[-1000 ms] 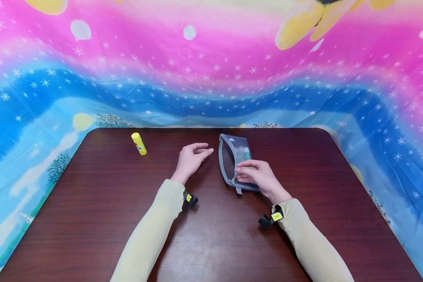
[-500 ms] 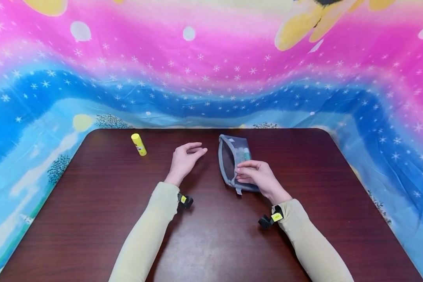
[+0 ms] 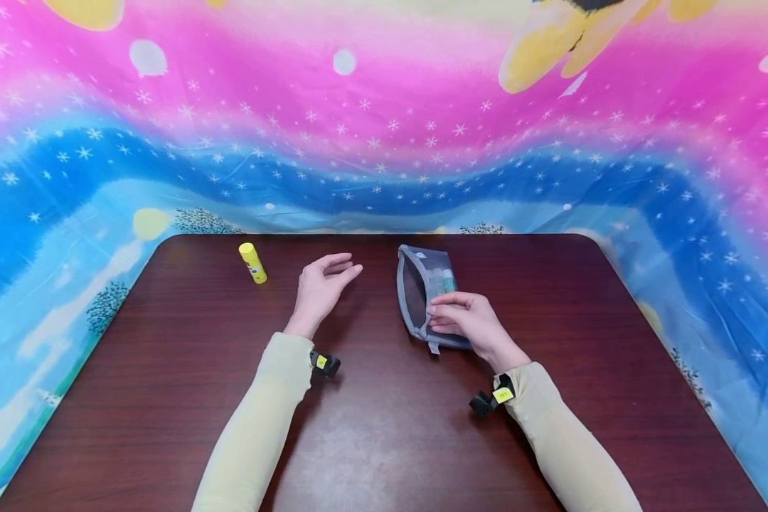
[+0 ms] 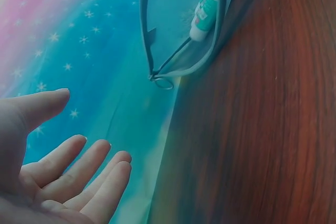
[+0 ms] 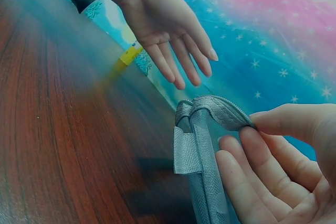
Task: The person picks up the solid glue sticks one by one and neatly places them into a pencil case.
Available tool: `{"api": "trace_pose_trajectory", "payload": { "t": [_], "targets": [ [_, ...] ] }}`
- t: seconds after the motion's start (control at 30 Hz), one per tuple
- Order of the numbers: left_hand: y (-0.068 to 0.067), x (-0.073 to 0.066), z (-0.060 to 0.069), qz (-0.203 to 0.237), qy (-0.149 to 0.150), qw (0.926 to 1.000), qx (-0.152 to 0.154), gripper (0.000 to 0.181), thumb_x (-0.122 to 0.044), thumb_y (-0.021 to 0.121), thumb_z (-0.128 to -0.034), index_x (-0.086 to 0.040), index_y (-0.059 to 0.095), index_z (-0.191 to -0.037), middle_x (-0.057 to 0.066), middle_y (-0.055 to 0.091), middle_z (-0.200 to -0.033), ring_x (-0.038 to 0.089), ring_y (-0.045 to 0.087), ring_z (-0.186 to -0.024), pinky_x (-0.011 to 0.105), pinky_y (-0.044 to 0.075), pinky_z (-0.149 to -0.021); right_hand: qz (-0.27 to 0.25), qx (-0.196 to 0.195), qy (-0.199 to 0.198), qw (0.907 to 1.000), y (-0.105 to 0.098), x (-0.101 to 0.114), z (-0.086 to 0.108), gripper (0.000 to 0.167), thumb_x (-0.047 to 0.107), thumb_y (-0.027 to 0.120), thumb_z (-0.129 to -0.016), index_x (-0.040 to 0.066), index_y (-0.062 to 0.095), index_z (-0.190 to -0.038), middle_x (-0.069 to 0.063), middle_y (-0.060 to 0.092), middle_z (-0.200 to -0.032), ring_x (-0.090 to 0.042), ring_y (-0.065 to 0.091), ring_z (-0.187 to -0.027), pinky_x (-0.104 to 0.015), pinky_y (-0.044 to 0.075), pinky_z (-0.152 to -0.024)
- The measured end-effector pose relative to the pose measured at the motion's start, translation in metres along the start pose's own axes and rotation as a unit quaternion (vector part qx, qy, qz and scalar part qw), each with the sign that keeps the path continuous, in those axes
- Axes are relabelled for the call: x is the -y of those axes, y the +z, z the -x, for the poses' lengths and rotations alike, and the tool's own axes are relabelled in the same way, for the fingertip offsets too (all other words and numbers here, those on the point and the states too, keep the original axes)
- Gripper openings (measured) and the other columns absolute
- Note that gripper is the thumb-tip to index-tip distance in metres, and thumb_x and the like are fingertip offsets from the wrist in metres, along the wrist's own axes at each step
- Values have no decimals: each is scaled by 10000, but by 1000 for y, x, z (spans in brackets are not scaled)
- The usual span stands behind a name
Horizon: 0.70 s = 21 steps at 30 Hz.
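A grey mesh zipper pouch [image 3: 416, 291] lies on the table right of centre, its mouth gaping toward the left. Through the mesh shows a white and green glue stick [image 4: 205, 17]. My right hand [image 3: 470, 320] pinches the pouch's zipper edge [image 5: 226, 111] between thumb and fingers, near the end with a fabric tab [image 5: 187, 150]. To the left of the pouch, my left hand [image 3: 323, 288] hovers with relaxed fingers, holding nothing. Between it and the left side of the table stands a yellow glue stick [image 3: 252, 263], apart from the hand.
The dark wooden table [image 3: 371, 434] has rounded back corners. A pink and blue patterned cloth [image 3: 384, 163] hangs around its back and sides. Each wrist carries a small black camera, such as the left one [image 3: 326, 364].
My left hand has moved left, away from the pouch and toward the yellow glue stick. The right hand keeps its pinch on the pouch, which stays in place.
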<state>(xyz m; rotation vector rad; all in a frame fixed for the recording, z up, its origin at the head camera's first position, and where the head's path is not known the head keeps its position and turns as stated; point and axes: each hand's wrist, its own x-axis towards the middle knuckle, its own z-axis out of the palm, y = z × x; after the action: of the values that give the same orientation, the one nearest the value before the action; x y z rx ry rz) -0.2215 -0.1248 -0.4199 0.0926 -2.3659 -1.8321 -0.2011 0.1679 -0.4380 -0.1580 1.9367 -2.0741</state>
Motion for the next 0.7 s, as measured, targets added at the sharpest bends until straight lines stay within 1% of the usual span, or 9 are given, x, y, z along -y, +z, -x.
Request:
{"api": "trace_pose_trajectory", "payload": {
  "t": [0.17,0.37,0.6,0.7],
  "targets": [
    [-9,0,-1,77,20,9999,-100,420,-312,817,-893,-123,722,-1256,89,729,-1169,176,708,-1043,367,525,-966,-23,15,-16,10000,0,0,0,292,30,692,-966,-163,645,-1179,-129,734,-958,-214,741,-791,-378,606,-773],
    [-20,-1,-2,121,-31,9997,-225,443,-316,815,-896,-118,712,-1279,95,719,-1194,178,700,-1064,365,529,-961,-34,2,-8,10000,0,0,0,274,36,695,-966,-149,659,-1166,-134,734,-962,-213,742,-794,-379,605,-776],
    [-35,-1,0,201,-26,9989,-420,445,-310,816,-896,-105,714,-1277,99,715,-1206,187,692,-1088,363,531,-959,-74,17,-24,10000,1,0,0,249,24,691,-965,-142,667,-1149,-136,732,-958,-217,742,-792,-385,606,-775],
    [-41,0,0,258,2,9986,-464,448,-292,811,-902,-85,705,-1286,120,709,-1215,205,688,-1098,364,534,-955,-76,11,-24,10000,1,0,0,250,22,690,-965,-142,666,-1150,-136,732,-960,-217,742,-792,-386,606,-776]
  ]
}}
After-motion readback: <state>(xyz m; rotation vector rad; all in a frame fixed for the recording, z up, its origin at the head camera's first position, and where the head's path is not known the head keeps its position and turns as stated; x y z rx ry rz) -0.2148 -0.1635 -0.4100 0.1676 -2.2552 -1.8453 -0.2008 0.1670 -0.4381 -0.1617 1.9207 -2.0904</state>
